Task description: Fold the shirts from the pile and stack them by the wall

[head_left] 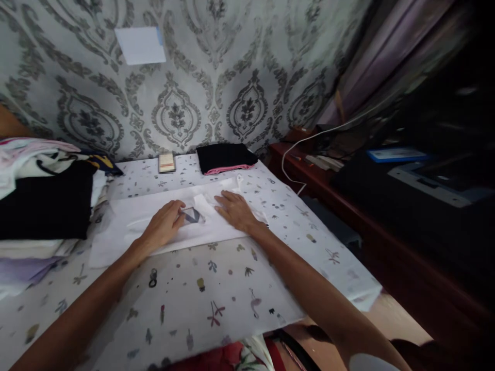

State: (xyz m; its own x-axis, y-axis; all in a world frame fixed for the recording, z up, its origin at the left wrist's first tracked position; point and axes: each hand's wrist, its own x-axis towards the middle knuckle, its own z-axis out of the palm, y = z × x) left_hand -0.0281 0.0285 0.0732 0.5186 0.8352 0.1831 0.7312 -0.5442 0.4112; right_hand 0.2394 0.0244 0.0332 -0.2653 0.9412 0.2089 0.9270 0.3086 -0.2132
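Observation:
A white garment (116, 221) lies folded lengthwise across the patterned tablecloth, with a grey-blue printed patch (192, 215) showing near its middle. My left hand (164, 224) rests on the garment just left of that patch, its fingers bent and touching the cloth. To the right of the patch, my right hand (235, 210) lies on the garment near its collar end, palm down with the fingers spread. Neither hand lifts the cloth.
Stacked clothes (46, 206) stand at the left. Behind the garment are a folded black cloth (224, 156) and a small card-like box (166, 163). At the right, a dark red desk (320, 178) holds a blue-edged object (398, 154) and a white cable (328, 131).

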